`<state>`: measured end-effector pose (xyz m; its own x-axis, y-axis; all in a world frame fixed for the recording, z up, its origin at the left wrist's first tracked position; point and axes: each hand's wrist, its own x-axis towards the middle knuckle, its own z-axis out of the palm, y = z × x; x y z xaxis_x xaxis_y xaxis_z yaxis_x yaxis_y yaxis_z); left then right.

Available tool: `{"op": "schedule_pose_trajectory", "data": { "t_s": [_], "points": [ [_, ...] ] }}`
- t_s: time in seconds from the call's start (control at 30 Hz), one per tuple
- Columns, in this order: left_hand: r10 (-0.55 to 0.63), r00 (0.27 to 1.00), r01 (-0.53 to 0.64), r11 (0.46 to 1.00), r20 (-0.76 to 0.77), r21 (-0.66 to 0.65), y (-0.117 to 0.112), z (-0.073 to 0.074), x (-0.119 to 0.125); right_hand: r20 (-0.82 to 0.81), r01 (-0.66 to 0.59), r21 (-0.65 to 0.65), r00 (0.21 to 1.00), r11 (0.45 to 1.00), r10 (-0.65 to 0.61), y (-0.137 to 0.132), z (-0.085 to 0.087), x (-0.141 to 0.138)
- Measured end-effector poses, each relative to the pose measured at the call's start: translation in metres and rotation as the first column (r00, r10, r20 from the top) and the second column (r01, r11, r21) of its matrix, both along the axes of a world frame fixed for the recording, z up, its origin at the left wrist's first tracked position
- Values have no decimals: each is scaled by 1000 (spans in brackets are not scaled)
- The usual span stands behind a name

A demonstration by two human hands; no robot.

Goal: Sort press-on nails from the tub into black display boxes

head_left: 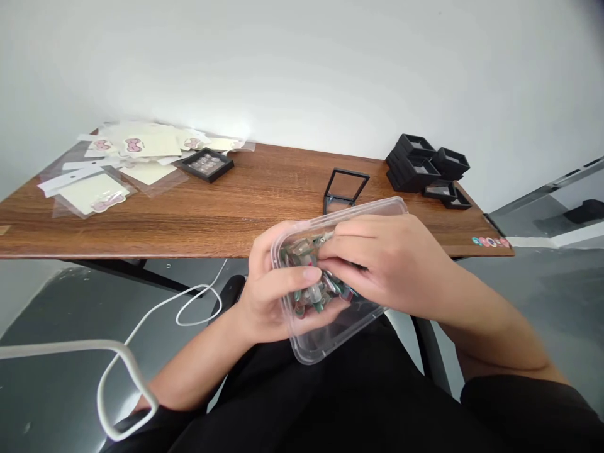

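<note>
My left hand (268,289) grips a clear plastic container (325,340) by its left side, thumb lying inside over the rim and fingers under it. The container is tilted above my lap, in front of the table edge. Small glossy pieces in green, clear and dark tones, which look like press-on nails (311,292), are gathered at its left end. My right hand (391,264) reaches in from the right, fingers bent and pinched together among the pieces. Whatever lies between those fingertips is hidden. Just beyond the container an open black display case (352,172) stands on the table.
On the wooden table (278,182), bagged cards (151,145) with pink bow prints pile up at the left. Beside them lies a black case (207,165) filled with small clear pieces. Several black cases (415,163) are stacked at the right. A white cable (117,352) loops at lower left.
</note>
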<state>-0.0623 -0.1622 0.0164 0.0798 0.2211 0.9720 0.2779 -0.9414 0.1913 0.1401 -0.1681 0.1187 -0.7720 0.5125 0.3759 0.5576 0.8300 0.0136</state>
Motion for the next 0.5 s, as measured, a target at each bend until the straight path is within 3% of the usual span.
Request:
{"op": "schedule_pose_trajectory", "data": {
  "t_s": [0.3,0.5],
  "points": [
    [-50,999,50,999,3,-4,0,-1,2,-54,-66,-104,997,992,60,1,1,10],
    [-73,997,73,997,-36,2,-1,1,3,23,-83,-213,996,974,90,0,2,7]
  ]
}}
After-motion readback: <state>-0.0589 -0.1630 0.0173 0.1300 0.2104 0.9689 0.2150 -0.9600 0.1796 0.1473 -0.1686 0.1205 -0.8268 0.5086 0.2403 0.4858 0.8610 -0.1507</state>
